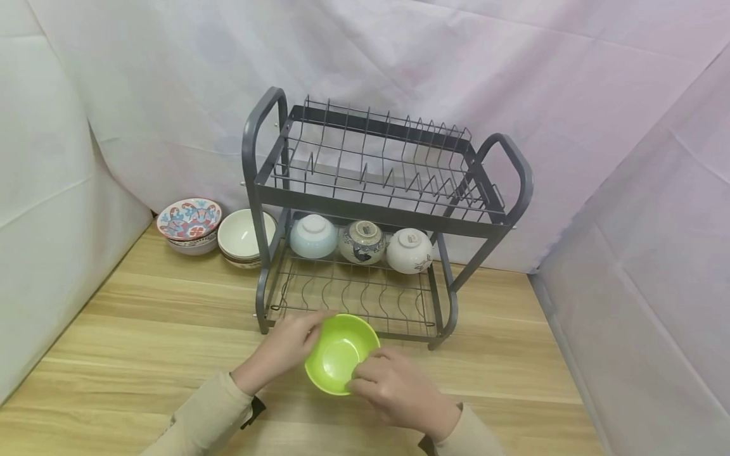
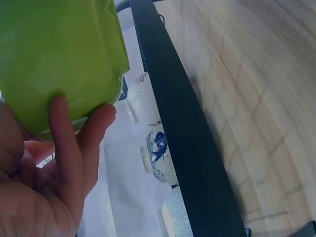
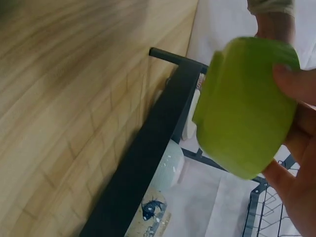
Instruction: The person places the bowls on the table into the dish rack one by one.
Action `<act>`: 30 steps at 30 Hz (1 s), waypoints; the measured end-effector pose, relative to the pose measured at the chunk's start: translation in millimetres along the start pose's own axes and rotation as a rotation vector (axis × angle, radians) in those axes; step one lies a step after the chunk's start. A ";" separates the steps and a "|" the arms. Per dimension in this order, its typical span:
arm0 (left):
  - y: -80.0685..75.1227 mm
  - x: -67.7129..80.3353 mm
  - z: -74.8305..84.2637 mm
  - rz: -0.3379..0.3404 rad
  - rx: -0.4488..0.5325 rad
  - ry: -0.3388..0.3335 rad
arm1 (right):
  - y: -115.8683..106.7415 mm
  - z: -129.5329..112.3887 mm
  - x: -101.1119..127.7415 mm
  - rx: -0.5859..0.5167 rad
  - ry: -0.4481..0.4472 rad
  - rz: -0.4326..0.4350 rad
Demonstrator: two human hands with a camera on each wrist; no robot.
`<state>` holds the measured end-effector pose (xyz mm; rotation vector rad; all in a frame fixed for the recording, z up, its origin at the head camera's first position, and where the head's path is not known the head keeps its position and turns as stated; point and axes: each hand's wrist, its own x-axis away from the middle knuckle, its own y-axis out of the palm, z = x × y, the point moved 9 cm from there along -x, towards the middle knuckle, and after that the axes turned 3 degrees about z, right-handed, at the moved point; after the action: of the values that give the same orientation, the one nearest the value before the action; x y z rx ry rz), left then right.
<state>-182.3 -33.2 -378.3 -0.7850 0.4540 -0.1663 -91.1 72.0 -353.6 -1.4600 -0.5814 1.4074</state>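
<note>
One round, glossy, lime-green bowl (image 1: 336,356).

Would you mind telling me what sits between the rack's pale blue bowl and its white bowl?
The head view shows an upturned patterned bowl between them.

1. The green bowl (image 1: 342,354) partly blocks the rack's (image 1: 249,152) front.
2. Beside it, an opening runs between the upper shelf (image 1: 371,208) and lower shelf (image 1: 407,337).
3. 3 upturned bowls (image 1: 363,244) block the back of that opening.
4. 2 bowl stacks (image 1: 190,221) crowd the rack's left.
5. Right of it, the table (image 1: 507,329) leaves passing room.
</note>
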 end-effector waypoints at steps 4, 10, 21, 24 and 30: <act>-0.6 -1.1 0.2 -0.006 0.027 -0.002 | -2.2 -1.8 -0.2 0.048 -0.021 0.030; -3.2 -2.6 -5.0 -0.031 0.101 -0.056 | -6.3 1.2 -3.4 0.017 0.016 0.051; -56.1 -9.3 -34.1 0.194 0.068 -0.134 | -7.8 26.5 -10.6 -0.146 0.142 0.165; -80.6 -8.4 -43.2 0.334 -0.055 -0.133 | -5.9 37.8 -12.5 -0.216 0.207 0.227; -94.3 -4.8 -63.3 0.400 -0.214 -0.172 | 3.1 61.5 -16.5 -0.422 0.393 0.352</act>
<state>-213.2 -138.5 -348.5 -0.8928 0.4612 0.3247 -153.0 75.9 -338.8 -2.2001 -0.3936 1.2485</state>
